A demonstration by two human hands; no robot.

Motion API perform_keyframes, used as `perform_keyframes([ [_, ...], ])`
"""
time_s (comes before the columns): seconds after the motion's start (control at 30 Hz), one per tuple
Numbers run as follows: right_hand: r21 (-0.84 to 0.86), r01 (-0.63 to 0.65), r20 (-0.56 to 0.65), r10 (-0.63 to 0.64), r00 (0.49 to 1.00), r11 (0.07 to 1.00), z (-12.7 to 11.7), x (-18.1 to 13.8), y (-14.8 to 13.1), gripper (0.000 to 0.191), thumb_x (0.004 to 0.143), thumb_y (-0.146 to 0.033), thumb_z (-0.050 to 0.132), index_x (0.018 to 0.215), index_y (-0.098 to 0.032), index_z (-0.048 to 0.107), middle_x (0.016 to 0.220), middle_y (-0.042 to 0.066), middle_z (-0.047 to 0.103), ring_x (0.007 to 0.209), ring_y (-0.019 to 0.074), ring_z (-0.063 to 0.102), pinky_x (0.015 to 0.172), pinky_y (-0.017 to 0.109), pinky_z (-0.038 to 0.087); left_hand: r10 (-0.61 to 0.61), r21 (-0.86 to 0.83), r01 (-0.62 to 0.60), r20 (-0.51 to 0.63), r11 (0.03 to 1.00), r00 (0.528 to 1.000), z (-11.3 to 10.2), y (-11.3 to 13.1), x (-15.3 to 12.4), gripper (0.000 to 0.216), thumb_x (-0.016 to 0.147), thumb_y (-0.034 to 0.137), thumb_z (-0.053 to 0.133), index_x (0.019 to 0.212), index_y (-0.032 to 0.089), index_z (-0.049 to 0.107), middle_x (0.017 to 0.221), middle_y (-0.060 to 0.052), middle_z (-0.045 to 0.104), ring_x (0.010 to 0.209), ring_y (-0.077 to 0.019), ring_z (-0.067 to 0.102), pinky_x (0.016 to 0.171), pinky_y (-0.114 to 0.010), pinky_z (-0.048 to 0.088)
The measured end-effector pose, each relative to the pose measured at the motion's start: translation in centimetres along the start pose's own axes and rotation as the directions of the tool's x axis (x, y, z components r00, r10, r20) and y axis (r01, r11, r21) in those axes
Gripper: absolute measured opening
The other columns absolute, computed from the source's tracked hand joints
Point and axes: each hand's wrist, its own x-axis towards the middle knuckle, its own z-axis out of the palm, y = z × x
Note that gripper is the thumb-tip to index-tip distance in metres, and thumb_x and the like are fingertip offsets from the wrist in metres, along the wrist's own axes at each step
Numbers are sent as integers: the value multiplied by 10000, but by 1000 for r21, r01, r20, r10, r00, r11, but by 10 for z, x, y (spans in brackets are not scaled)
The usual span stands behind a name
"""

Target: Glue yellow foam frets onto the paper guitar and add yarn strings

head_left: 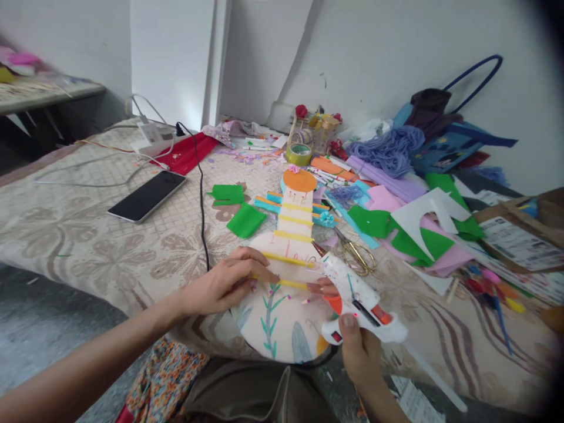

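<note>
1. the left hand [220, 288] presses flat fingertips on a thin yellow paper strip [293, 284], which lies across the round white card with painted green leaves [282, 329] at the near edge of the beige patterned worktop [88, 235].
2. the right hand [359, 346] is clenched around the grip of a white hot glue gun [359, 294], its nozzle close above the card.
3. done, it seems: several yellow strips [294, 235] cross the cream paper tower with the orange round top [299, 180].
4. left, i judge: securing this lowest strip. gold-handled scissors [359, 258] and green felt scraps [245, 220] lie near, untouched.
</note>
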Motion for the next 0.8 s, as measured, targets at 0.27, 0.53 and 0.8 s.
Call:
perform_keyframes([
  [0.27,50,-54,-87,58,995,997,9,-5,-8,433,895,-527,517,596,-216,554,522,5,532,477,165,485,470,263,456,-11,-31,11,11,999,1000,-2,3,0,352,910,92,362,1190,196,549,1113,-97,595,1132,-216,501,993,-367,436],
  [0.53,-10,-29,-166,27,986,1000,12,-3,-12,448,852,-613,533,709,-198,625,605,40,620,589,198,562,575,284,516,-36,-46,37,20,998,999,-4,7,1,295,956,241,378,1186,202,558,1128,-103,596,1145,-239,491,1000,-395,433],
  [0.8,100,-59,-114,70,991,993,13,3,-23,429,829,-617,559,795,-204,669,562,27,580,604,218,582,568,295,511,-32,-55,32,2,998,999,-4,9,2,377,981,420,354,1192,195,571,1100,-124,602,1120,-250,507,980,-406,447],
])
